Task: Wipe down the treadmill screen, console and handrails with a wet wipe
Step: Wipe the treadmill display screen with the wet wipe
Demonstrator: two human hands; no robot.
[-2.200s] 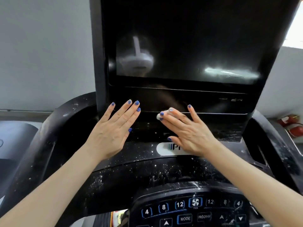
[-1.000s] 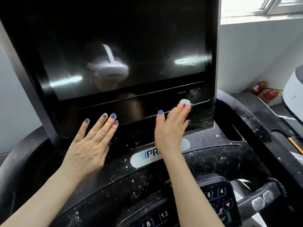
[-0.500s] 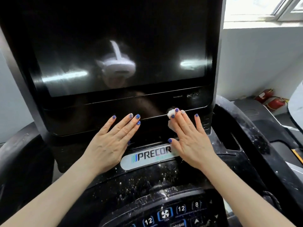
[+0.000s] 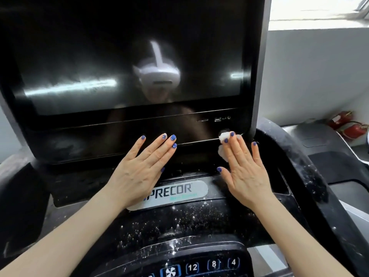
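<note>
Head view shows her right hand (image 4: 246, 170), fingers flat, pressing the wet wipe (image 4: 223, 144) now at the right end of the ledge under the screen (image 4: 127, 56), having slid there from mid-ledge, left hand (image 4: 139, 172) resting flat, so console (image 4: 199, 220) and handrails remain.

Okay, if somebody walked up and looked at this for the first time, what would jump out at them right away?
Probably the two hands with blue nails spread flat on the black panel under the big dark screen: the left hand bare, the right hand pressing a small white wet wipe near the panel's right end. Next, the white specks of grime scattered over the console below the Precor badge.
</note>
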